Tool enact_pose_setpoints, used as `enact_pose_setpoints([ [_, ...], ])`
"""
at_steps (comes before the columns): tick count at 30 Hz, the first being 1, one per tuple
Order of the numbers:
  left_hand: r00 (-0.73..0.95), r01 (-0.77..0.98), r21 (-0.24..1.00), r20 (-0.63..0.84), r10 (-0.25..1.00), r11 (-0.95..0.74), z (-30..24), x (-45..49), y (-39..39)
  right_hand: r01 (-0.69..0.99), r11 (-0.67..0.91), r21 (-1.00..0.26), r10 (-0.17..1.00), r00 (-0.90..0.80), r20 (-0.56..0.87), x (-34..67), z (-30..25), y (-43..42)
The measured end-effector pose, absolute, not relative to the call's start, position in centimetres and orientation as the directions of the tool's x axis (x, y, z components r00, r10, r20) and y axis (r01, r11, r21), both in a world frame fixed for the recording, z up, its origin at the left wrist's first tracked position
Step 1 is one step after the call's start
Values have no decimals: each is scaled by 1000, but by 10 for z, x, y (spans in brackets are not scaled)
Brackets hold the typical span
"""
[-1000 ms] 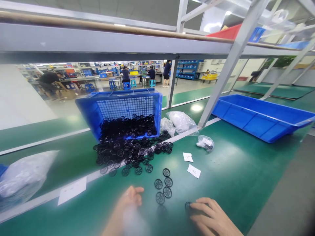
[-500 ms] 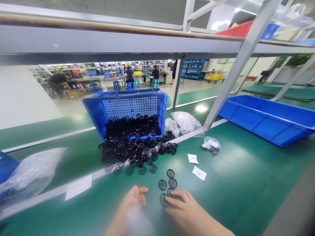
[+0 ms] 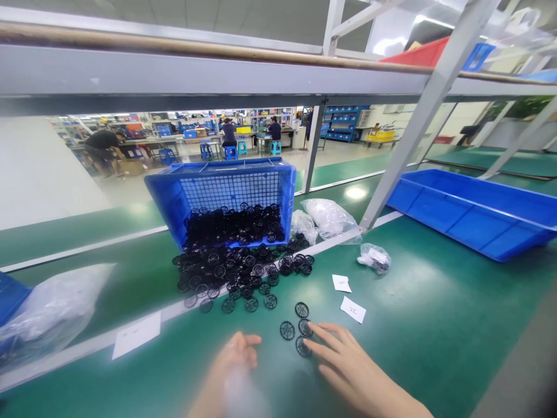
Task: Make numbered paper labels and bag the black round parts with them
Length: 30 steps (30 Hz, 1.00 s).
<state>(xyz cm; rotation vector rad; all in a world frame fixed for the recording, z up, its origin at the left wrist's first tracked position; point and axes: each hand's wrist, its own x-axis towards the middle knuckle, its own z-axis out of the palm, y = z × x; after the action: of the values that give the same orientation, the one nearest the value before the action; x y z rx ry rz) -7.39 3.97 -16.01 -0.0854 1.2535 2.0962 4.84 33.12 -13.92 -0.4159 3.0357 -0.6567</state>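
Note:
My right hand (image 3: 348, 363) is open over the green tabletop, fingers spread, fingertips on two black spoked wheels (image 3: 303, 346). Beside these, a third wheel (image 3: 287, 331) and another wheel (image 3: 301, 310) lie flat, untouched. My left hand (image 3: 238, 354) is to their left, fingers curled and the index finger pointing right. Below its fingers is a blurred, whitish translucent plastic bag (image 3: 243, 392), which the hand seems to grip. Farther back, a tipped blue crate (image 3: 167, 203) spills a heap of the same wheels (image 3: 235, 267) onto the table.
Paper slips (image 3: 353, 309) with handwritten numbers lie right of the wheels, near a small clear bag of dark parts (image 3: 375, 259). A blue bin (image 3: 470, 215) stands at right, behind a slanted metal post (image 3: 409, 139). A large plastic bag (image 3: 65, 302) lies at left. People work in the background.
The lowest wheel of the small group is gone from its spot. My right hand has shifted slightly right and up, onto other wheels. The left hand has barely moved.

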Motion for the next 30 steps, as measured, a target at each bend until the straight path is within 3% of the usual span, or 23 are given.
enact_pose_setpoints([
  [6,-767,-592,739,-395,506,-322,-155,-72,42,-259,852,-455,-288,-958,7,53,-127,335],
  [11,-762,-597,733,-388,519,-328,-168,-78,42,-228,824,-519,-240,-970,46,42,-120,330],
  [16,-765,-610,720,-428,481,-330,-186,-83,41,-162,861,-482,-176,-984,16,11,-135,317],
  [19,-777,-584,722,-364,514,-371,-186,-82,40,-207,875,-439,-214,-976,33,9,-144,313],
  [24,-755,-606,732,-407,514,-310,-176,-80,41,-286,871,-400,-267,-958,104,34,-147,320],
  [30,-822,-469,802,-243,516,-370,-151,-68,55,-291,758,-584,-239,-957,166,44,-151,300],
])
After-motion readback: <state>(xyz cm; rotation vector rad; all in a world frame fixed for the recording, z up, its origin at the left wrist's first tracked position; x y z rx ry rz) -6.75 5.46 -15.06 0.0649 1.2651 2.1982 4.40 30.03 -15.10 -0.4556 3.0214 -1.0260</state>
